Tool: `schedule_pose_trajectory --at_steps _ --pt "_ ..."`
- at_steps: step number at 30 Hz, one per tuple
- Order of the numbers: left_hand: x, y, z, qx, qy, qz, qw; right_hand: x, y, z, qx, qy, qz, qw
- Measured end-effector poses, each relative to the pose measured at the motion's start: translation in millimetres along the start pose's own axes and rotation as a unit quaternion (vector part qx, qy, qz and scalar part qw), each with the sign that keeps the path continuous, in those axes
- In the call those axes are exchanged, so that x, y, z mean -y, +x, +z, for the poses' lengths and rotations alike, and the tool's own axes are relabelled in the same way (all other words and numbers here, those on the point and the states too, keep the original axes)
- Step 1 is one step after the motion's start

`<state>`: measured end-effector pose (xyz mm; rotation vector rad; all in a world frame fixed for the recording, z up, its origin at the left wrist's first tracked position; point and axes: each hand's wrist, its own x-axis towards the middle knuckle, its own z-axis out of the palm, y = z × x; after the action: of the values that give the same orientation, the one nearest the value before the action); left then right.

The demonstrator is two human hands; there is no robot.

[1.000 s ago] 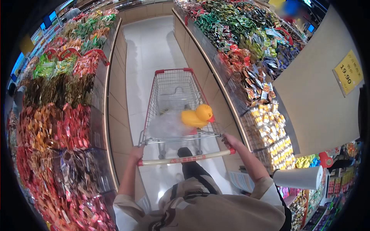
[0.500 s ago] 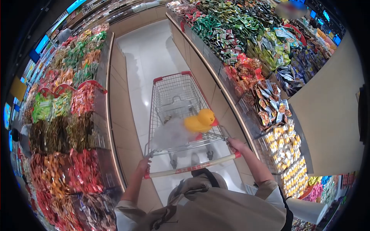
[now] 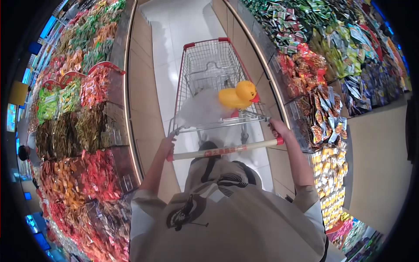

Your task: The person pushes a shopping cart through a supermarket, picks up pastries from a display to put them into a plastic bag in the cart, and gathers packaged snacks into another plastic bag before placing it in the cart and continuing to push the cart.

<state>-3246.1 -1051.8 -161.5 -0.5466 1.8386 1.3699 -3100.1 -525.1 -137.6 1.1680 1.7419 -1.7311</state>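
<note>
A wire shopping cart (image 3: 209, 49) with red corner caps stands in front of me, its pale handle bar (image 3: 224, 149) with red lettering crossing near my waist. My left hand (image 3: 167, 143) is closed around the cart's frame at the left end of the bar. On the right side, my right hand (image 3: 278, 128) grips the frame just above the bar's red end. A yellow toy duck (image 3: 233, 97) with a red beak sits at the cart's near end. Beside it, to the left, lies a whitish, see-through bundle (image 3: 200, 107) that looks like a plastic bag.
Bins of wrapped goods (image 3: 94, 83) line the left of the aisle. Along the right run more bins of packets (image 3: 331, 109), with yellow-and-white packs (image 3: 329, 174) nearest me. Pale tiled floor (image 3: 185, 22) stretches ahead between the wooden counter sides.
My view has tilted down, so the cart, duck and both hands appear higher in the picture. The nearby bins have shifted slightly. Both hands keep their hold on the cart.
</note>
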Motion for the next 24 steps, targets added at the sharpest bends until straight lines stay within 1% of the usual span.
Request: schedule_pose_trajectory --at_steps 4,7,8,9,10,11,12,13,14,15,16,18,20,21,22,23,24 --pt "-17 22 0 0.011 -0.032 -0.032 0.999 21 12 -1 -0.008 0.003 0.025 1.0" --pt "-34 30 1 -0.01 0.017 -0.033 0.999 40 17 0 -0.017 -0.009 0.026 0.999" --pt "-24 53 -8 -0.007 0.111 0.011 0.994 44 19 0 -0.024 -0.016 0.021 0.999" --pt "-26 59 -10 -0.114 0.202 0.129 0.964 46 23 0 -0.031 -0.025 0.019 0.999" --pt "-29 67 -9 -0.216 0.287 0.243 0.901 50 28 0 -0.035 -0.028 0.023 0.999" --pt "-32 74 -9 -0.308 0.362 0.349 0.808 53 30 2 -0.042 -0.029 0.03 0.998" --pt "-51 73 -8 -0.276 0.322 0.368 0.828 63 26 4 -0.049 -0.031 0.036 0.998" --pt "-91 67 -7 -0.244 0.28 0.387 0.844 72 28 6 -0.056 -0.032 0.039 0.997" --pt "-128 66 -6 -0.211 0.236 0.403 0.858 70 38 0 -0.034 -0.021 0.043 0.998" --pt "-158 74 -2 -0.182 0.189 0.396 0.88 72 41 0 -0.035 -0.018 0.047 0.998" --pt "-185 93 1 -0.152 0.139 0.387 0.899 78 44 0 -0.037 -0.017 0.049 0.998" --pt "-228 173 1 -0.126 0.078 0.363 0.92 92 44 4 -0.043 -0.026 0.054 0.997" --pt "-281 250 10 -0.097 0.07 0.47 0.874 98 50 6 -0.064 -0.051 0.052 0.995" --pt "-317 281 19 -0.038 0.046 0.419 0.906 101 52 6 -0.077 -0.063 0.051 0.994" --pt "-357 276 35 0.035 0.03 0.316 0.948 105 54 7 -0.079 -0.053 0.059 0.994" --pt "-366 323 46 0.098 0.048 0.295 0.949 109 55 9 -0.096 -0.075 0.064 0.99" --pt "-349 406 50 0.141 0.285 0.308 0.897 112 55 15 -0.118 -0.093 0.069 0.986"
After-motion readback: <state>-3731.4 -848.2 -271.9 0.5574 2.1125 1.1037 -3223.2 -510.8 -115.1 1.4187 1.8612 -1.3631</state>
